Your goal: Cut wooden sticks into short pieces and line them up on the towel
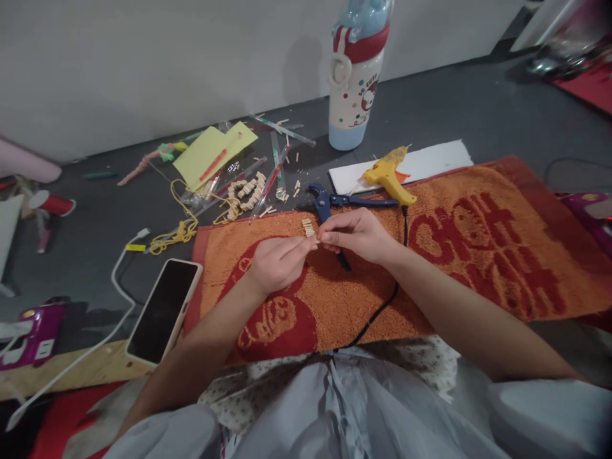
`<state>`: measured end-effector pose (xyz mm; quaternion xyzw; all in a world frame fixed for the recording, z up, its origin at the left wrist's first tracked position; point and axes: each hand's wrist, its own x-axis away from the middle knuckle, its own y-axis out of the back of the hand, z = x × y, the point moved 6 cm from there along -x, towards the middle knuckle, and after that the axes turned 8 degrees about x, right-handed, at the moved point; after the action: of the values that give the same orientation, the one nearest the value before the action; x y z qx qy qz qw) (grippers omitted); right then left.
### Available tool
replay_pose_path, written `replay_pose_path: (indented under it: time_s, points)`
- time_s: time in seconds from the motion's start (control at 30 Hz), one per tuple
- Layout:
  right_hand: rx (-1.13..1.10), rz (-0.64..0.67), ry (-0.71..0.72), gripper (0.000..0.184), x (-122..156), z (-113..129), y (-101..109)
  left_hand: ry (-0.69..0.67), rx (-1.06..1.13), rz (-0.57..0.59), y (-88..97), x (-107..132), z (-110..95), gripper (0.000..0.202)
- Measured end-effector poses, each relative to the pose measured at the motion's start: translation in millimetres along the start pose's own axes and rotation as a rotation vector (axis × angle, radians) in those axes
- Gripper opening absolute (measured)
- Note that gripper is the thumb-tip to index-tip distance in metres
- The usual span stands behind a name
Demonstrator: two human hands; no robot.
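My left hand (275, 261) and my right hand (356, 234) meet over an orange and red towel (478, 255). Both are closed in a pinch, fingertips touching, around a small pale stick-like piece that I can barely see. A small stack of short wooden bits (308, 227) lies on the towel just beyond the fingertips. Blue-handled cutters (335, 203) rest right behind my right hand. A yellow glue gun (388, 175) lies past them, its black cord running back under my right wrist.
A phone (162, 310) lies face up left of the towel, with a white cable (115, 280) beside it. On the grey floor beyond are a string of wooden pieces (246, 191), yellow paper (213, 153), yellow cord (174, 236), plastic sticks and a tall patterned bottle (354, 83). A white board (430, 162) sits behind the glue gun.
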<state>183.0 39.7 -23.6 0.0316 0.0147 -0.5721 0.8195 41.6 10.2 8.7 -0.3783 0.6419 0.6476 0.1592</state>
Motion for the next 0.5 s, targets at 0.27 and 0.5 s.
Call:
replay_pose_path:
  time_s: [0.27,0.5]
  points:
    - [0.25,-0.148,0.046,0.023,-2.4,5.0,13.9,0.207,0.01,-0.078,-1.9,-4.1,16.0,0.016]
    - [0.673,-0.245,0.311,0.009,2.4,21.7,17.3,0.336,0.109,-0.038,-5.8,-3.2,24.7,0.018]
